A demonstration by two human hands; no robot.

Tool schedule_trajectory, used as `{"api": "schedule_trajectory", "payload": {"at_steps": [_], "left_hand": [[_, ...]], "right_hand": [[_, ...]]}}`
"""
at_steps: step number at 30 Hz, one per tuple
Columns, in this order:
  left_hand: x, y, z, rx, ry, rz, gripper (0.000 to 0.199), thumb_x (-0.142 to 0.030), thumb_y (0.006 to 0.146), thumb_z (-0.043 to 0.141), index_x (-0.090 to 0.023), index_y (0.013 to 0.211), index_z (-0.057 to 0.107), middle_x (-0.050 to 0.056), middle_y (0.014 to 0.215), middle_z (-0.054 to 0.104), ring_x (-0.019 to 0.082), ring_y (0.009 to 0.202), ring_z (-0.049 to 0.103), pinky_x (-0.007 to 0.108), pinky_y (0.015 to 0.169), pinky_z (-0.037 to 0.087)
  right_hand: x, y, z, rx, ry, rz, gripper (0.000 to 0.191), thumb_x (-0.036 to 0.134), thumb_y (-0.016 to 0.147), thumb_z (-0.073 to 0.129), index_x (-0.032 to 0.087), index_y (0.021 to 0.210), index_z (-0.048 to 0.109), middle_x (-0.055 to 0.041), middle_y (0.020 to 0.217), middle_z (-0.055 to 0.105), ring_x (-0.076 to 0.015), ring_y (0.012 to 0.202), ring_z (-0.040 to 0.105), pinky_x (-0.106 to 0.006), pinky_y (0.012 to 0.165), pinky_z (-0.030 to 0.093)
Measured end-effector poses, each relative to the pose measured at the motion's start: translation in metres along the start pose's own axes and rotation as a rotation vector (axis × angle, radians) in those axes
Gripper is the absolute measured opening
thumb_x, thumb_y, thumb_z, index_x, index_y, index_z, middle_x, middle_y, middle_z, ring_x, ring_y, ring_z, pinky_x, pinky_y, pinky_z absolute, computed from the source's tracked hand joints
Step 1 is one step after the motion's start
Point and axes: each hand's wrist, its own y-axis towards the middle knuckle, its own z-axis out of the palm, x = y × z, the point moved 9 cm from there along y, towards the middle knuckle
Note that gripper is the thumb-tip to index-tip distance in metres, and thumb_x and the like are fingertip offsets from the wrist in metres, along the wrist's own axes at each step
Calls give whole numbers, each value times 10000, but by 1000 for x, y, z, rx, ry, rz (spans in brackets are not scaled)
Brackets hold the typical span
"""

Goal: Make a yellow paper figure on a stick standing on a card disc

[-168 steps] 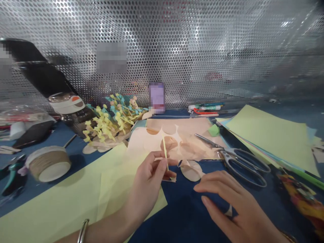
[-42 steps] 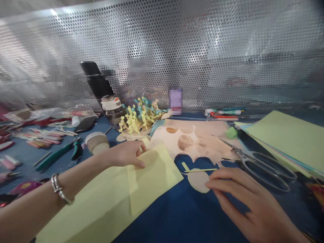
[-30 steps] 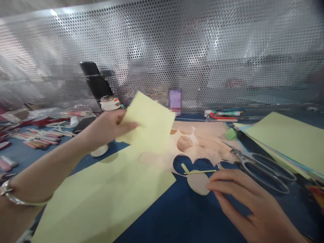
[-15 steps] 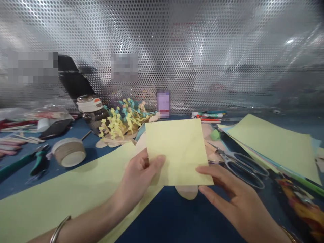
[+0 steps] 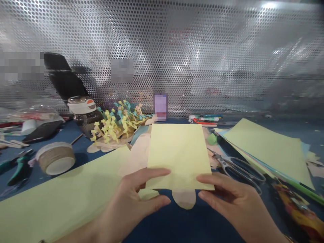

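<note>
With the square yellow sheet (image 5: pixel 178 152) taken as the centre of the dial and twelve o'clock set toward the perforated metal wall (image 5: pixel 192 50), the items are read from left to right. Green-handled pliers (image 5: pixel 21 168) are seen at nine o'clock, well apart, followed by a wrapped roll (image 5: pixel 57 158). Between eight and nine o'clock a large pale green sheet (image 5: pixel 73 192) is spread on the blue tabletop (image 5: pixel 157 226). At ten o'clock a dark jar (image 5: pixel 86 118) is placed behind yellow and blue paper sprigs (image 5: pixel 111 126). Between seven and eight o'clock the left hand (image 5: pixel 133 194) is found: its index finger is laid over the sheet's lower left part, and its thumb is held beyond the near edge, leaving a wide gap. At six o'clock a rounded paper piece (image 5: pixel 184 199) is partly covered by the sheet. At four o'clock the right hand (image 5: pixel 231 195) is placed: the lower right corner is overlapped by its index finger, while the thumb is kept just outside the edge; the gap is narrow, and whether the corner is pinched cannot be told. Scissors (image 5: pixel 226 162) are laid at three o'clock, with stacked coloured paper (image 5: pixel 268 148) beyond.
</note>
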Motion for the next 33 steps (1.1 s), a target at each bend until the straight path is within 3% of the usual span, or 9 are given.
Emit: {"api": "schedule_trajectory", "payload": {"at_steps": [6, 13, 19, 22, 26, 28, 33], "left_hand": [[-4, -2, -8, -94, 49, 32, 204, -384, 655, 763, -348, 856, 751, -6, 856, 761, 194, 739, 674, 293, 741, 548], [0, -3, -7, -136, -74, -7, 64, -331, 647, 761, -293, 698, 756, 0, 704, 747, 171, 664, 667, 217, 596, 523], [3, -6, 2, -129, -234, -164, 85, -286, 639, 758, -228, 591, 719, -13, 588, 696, 114, 541, 594, 163, 485, 449], [3, -9, 5, -182, -343, -209, 99, -263, 612, 780, -214, 565, 708, -23, 567, 690, 93, 533, 590, 139, 492, 444], [2, -9, 10, -200, -451, -220, 154, -261, 591, 804, -198, 609, 664, -38, 582, 697, 85, 543, 622, 124, 508, 458], [3, -9, 12, -197, -508, -214, 229, -271, 601, 805, -204, 691, 606, -46, 598, 707, 97, 553, 651, 133, 524, 479], [8, -8, 14, -155, -486, -244, 417, -296, 647, 790, -224, 935, 496, -23, 580, 719, 150, 582, 699, 178, 564, 531]], "right_hand": [[2, -1, 0, -1, 44, 8, 234, 130, 681, 744, 284, 857, 744, 33, 798, 761, -144, 665, 723, -119, 580, 588], [12, 2, 0, 51, -19, -95, 244, 121, 713, 724, 321, 851, 739, 65, 761, 748, -103, 632, 708, -70, 564, 552], [-11, -5, 3, -49, 176, 237, 30, 252, 697, 745, 275, 677, 741, 34, 681, 733, -128, 632, 693, -102, 581, 543], [-26, -13, 9, -49, 300, 391, 82, 306, 688, 753, 239, 653, 721, 8, 667, 735, -148, 647, 698, -138, 599, 556], [-33, -16, 15, -7, 378, 446, 150, 324, 684, 761, 200, 633, 694, -23, 640, 733, -178, 636, 709, -202, 597, 584], [-37, -18, 14, -47, 419, 483, 166, 332, 671, 772, 190, 636, 693, -31, 642, 732, -185, 636, 710, -226, 612, 592], [-42, -21, 19, -56, 487, 528, 159, 332, 674, 778, 195, 640, 706, -26, 644, 737, -149, 623, 704, -182, 604, 578]]}}
